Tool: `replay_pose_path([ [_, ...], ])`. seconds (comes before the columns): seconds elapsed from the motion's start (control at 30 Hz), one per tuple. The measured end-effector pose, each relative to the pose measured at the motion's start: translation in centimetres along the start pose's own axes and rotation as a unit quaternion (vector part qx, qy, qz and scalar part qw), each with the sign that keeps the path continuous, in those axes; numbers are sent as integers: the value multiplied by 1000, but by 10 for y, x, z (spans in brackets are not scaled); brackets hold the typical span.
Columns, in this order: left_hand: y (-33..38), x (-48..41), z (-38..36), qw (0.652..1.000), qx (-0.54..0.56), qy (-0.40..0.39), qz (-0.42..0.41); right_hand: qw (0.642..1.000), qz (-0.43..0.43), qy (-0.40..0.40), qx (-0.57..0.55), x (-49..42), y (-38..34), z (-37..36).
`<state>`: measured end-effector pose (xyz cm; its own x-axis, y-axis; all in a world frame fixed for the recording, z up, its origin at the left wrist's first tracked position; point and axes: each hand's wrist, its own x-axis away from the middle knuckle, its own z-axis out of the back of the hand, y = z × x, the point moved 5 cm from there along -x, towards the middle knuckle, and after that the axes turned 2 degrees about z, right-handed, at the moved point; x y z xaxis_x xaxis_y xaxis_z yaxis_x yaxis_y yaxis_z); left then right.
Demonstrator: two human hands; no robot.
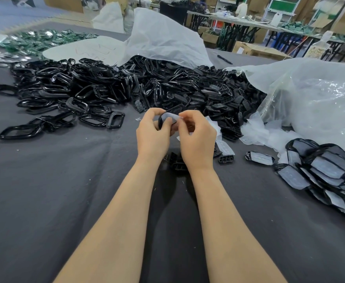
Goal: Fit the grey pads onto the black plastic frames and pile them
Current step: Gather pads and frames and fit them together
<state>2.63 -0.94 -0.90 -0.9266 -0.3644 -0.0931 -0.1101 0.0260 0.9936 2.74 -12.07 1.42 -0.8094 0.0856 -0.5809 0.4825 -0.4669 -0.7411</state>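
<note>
**Grips.** The left grip (153,132) is closed round a black frame (160,121), with the thumb lying on the grey pad (169,116) seated against it. The right grip (197,135) pinches the pad's right-hand edge between thumb and fingertips. Both are raised above the worktop (65,180), in front of the person. In my judgement the left steadies the frame while the right works the pad's edge into the rim, so fitting is under way and not complete. Whether the pad's hidden side is seated cannot be told.

**Near surroundings.** Loose pads (255,130) lie just right of the hands, at the mouth of a clear plastic bag (310,99), within short reach of the right grip. A few small black inserts (225,159) lie on the cloth near the wrists.

**Stock and output.** The heap of bare frames (89,88) spreads across the far side, spilling from a white sack (163,37). The finished pile (327,172) sits at the right edge, well apart from the heap, with one fitted piece (259,158) lying just short of it. This keeps supply and output from mixing.

**Risk.** An edge left unseated could spring loose once piled.
</note>
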Motion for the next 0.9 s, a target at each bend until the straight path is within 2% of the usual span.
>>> replay_pose_path([
  [0.13, 4, 2, -5, 997, -53, -29, -40, 998, -44, 25, -29, -4, 7, 9],
  [0.47, 6, 5, -9, 985, -120, -81, -97, 990, -138, -9, -39, -10, 29, 12],
  [0.63, 5, 2, -9, 985, -106, -101, -88, 973, -193, -11, -122, -10, 37, 15],
  [0.77, 3, -1, -7, 988, -67, -126, -53, 933, -255, -63, -247, -10, 43, 11],
  [0.9, 1, -1, -8, 988, -70, -133, -37, 927, -269, -87, -245, -9, 47, 8],
])
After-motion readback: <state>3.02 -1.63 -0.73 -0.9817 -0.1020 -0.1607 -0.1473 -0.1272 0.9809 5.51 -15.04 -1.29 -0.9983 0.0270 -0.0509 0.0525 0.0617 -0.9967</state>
